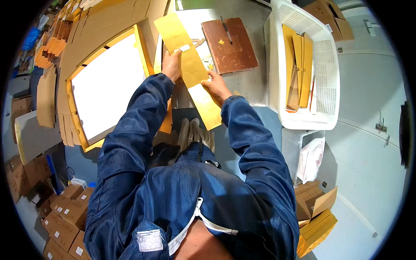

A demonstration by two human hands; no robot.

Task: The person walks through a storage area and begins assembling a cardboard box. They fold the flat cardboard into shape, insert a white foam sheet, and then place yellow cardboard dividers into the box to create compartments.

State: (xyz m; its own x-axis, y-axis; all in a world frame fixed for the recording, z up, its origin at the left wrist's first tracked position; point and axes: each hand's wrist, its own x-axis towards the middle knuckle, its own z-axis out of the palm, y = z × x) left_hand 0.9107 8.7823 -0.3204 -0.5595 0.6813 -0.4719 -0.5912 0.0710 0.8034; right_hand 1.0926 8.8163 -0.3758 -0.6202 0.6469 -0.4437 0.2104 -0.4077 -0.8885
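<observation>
Both hands grip a long, flat strip of yellow cardboard (193, 68), which slants from the upper left toward my body. My left hand (171, 65) has its fingers closed on the strip's left edge, beside a small white patch (184, 47). Lower down, my right hand (218, 88) pinches the opposite edge between thumb and fingers. Left of the strip lies a shallow yellow-edged tray with a white sheet-like inside (108, 82). Just right of it, a worn reddish-brown book (242, 52) rests on the grey tabletop, a pen (226, 31) on its cover.
A white plastic basket (333, 86) at the right holds several yellow cardboard pieces (307, 65). Large brown cardboard sheets (102, 26) lie under and behind the tray. Stacked brown cartons (65, 225) fill the lower left. Another open carton (307, 197) stands at lower right.
</observation>
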